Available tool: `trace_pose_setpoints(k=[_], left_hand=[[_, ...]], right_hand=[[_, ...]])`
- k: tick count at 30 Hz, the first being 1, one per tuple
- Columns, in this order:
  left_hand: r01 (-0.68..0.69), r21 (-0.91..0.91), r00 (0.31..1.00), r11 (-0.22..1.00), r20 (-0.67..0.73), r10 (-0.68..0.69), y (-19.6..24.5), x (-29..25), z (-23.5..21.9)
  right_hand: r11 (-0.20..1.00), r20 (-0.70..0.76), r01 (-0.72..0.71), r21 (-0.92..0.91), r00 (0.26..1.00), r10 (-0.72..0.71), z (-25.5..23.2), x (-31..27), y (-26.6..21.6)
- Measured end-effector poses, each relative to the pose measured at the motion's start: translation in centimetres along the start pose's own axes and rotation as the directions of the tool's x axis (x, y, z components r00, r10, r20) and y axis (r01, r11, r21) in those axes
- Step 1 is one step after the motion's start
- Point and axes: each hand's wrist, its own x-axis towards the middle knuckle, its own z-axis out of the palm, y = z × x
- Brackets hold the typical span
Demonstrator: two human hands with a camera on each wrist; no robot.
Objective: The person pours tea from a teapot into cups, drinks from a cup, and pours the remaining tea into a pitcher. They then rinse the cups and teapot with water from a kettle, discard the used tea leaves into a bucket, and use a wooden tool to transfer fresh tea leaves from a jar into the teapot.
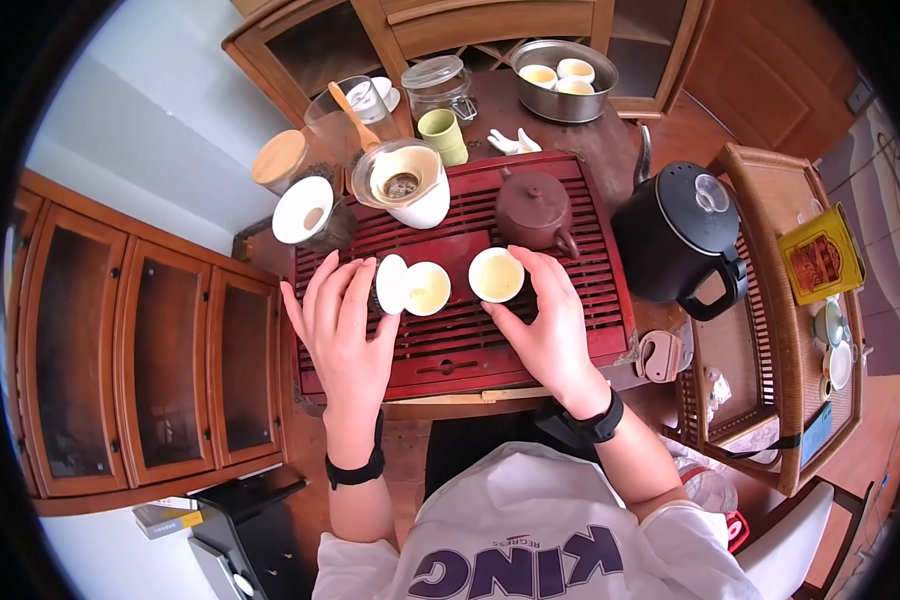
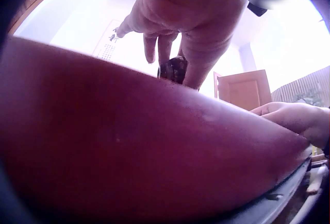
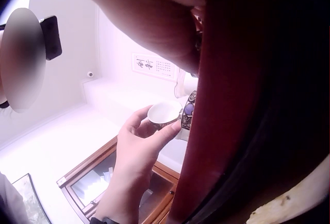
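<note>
My left hand [image 1: 345, 325] pinches a small teacup [image 1: 391, 284], white inside, by its sides. The teacup is tipped to the right, its rim right at a second teacup [image 1: 427, 289] that holds pale yellow tea. From the right wrist view, the tipped cup's white inside [image 3: 164, 112] shows next to the ornate dark wall of the second cup [image 3: 189, 110]. My right hand [image 1: 547, 322] has thumb and index finger at opposite sides of a third teacup [image 1: 496, 275] with pale tea, standing on the red slatted tea tray [image 1: 450, 368].
A brown clay teapot [image 1: 533, 208] and a strainer-topped white pitcher [image 1: 415, 200] sit behind the cups. The black kettle [image 1: 675, 235] stands right of the tray. Further back are a glass jar [image 1: 438, 88], a green cup [image 1: 443, 137] and a metal bowl [image 1: 565, 105] with cups.
</note>
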Motion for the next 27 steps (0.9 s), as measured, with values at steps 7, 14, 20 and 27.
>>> trace_pose_setpoints(k=[7, 14, 20, 27], left_hand=[[-0.121, 0.052, 0.993, 0.991, 0.001, 0.121, -0.2, 0.4, -0.1], [-0.081, 0.069, 0.993, 0.994, -0.075, 0.086, 0.0, 0.2, 0.4], [0.429, -0.678, 0.833, 0.598, 0.041, -0.552, -0.9, -2.4, 1.8], [0.501, -0.635, 0.793, 0.588, 0.064, -0.606, -2.7, -4.7, 2.2]], right_hand=[[1.0, 0.008, -0.007, 0.0, 1.0, 0.007, -0.1, 0.1, -0.2], [1.0, -0.006, 0.016, -0.014, 1.0, -0.017, 0.1, 0.0, 0.1], [1.0, -0.009, 0.002, -0.009, 1.0, -0.002, 0.1, -0.2, 0.2], [1.0, -0.001, 0.006, -0.004, 1.0, -0.006, 0.1, -0.2, 0.1]])
